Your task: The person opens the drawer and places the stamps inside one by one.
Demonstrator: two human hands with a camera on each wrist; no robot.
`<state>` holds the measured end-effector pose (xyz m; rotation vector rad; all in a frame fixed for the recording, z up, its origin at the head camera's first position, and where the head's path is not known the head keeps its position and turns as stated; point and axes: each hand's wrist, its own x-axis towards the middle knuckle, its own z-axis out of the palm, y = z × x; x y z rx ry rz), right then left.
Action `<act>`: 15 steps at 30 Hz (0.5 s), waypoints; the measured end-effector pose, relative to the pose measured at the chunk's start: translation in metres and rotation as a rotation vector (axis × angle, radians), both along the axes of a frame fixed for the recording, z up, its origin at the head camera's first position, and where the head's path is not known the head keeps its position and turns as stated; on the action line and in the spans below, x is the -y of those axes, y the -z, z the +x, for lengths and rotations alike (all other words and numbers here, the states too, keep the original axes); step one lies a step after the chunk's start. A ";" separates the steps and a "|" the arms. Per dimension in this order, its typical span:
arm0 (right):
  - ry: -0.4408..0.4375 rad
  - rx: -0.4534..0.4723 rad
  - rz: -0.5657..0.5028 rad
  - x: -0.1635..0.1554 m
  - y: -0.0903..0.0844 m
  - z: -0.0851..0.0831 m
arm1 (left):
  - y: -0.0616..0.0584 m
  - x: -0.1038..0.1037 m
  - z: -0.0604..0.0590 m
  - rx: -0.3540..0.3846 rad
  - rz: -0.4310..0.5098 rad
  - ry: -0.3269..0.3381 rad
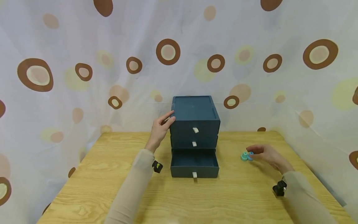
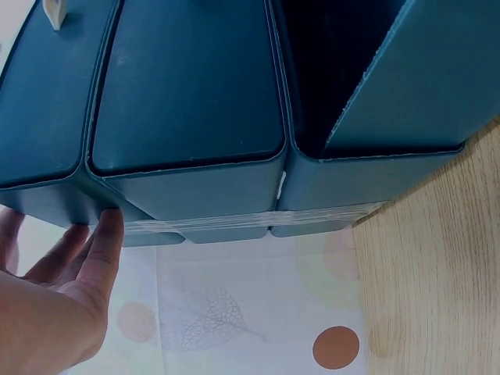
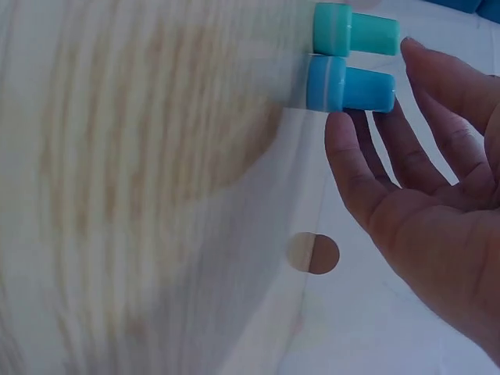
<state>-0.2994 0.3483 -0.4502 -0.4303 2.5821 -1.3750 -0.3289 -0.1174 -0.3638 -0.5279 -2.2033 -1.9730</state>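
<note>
Head view, drawer unit: a dark teal three-drawer box (image 1: 195,124) sits at the back middle of my wooden table (image 1: 112,199), bottom drawer (image 1: 194,164) pulled out, the two above it pushed in.
Head view, left hand: my left hand (image 1: 161,128) rests against the box's upper left corner, fingers straight, not gripping anything.
Head view, right hand: my right hand (image 1: 267,156) hovers low over the table on the right, fingers relaxed and open, fingertips just beside two little caps, a green cap (image 1: 244,156) and a blue cap (image 1: 250,155).
Head view, backdrop: spotted curtain (image 1: 84,62) all around.
Left wrist view: fingertips (image 2: 109,226) touching the box's edge, hand flat and loose; the teal box (image 2: 195,101) fills most of the shot.
Right wrist view: the green cap (image 3: 355,31) and blue cap (image 3: 349,84) stand side by side, touching each other; my right hand (image 3: 422,195) is open, fingers spread, fingertips right next to them. Can't tell if a fingertip actually touches the blue one.
</note>
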 end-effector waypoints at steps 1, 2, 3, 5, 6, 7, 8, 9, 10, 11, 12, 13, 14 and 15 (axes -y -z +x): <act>-0.002 0.014 -0.008 0.000 0.002 -0.001 | 0.004 0.001 -0.003 0.002 -0.002 -0.005; -0.004 0.027 -0.018 0.000 0.003 -0.001 | 0.006 0.001 -0.004 0.002 -0.006 -0.010; -0.005 0.040 -0.021 0.001 0.005 -0.002 | 0.008 0.001 -0.004 0.001 -0.009 -0.015; 0.008 0.065 -0.025 0.001 0.008 -0.002 | 0.009 0.000 -0.005 -0.006 -0.019 -0.023; 0.021 0.071 -0.021 0.001 0.009 -0.003 | 0.010 0.000 -0.005 -0.014 -0.022 -0.025; 0.031 0.073 -0.014 0.001 0.009 -0.003 | 0.010 0.000 -0.005 -0.021 -0.024 -0.026; 0.042 0.072 -0.009 0.002 0.010 -0.003 | 0.010 0.000 -0.005 -0.028 -0.025 -0.025; 0.050 0.070 0.000 0.002 0.011 -0.004 | 0.009 0.000 -0.005 -0.033 -0.027 -0.026; 0.057 0.068 0.005 0.001 0.011 -0.004 | 0.009 0.000 -0.005 -0.035 -0.029 -0.026; 0.061 0.065 0.010 0.001 0.011 -0.005 | 0.009 0.001 -0.006 -0.036 -0.029 -0.026; 0.062 0.063 0.012 0.001 0.012 -0.005 | 0.008 0.001 -0.006 -0.036 -0.028 -0.025; 0.067 0.064 0.010 0.001 0.012 -0.005 | 0.008 0.001 -0.006 -0.034 -0.030 -0.026; 0.066 0.063 0.010 0.000 0.012 -0.005 | 0.007 0.001 -0.006 -0.032 -0.032 -0.025; 0.067 0.061 0.011 0.000 0.012 -0.005 | 0.007 0.001 -0.006 -0.030 -0.032 -0.022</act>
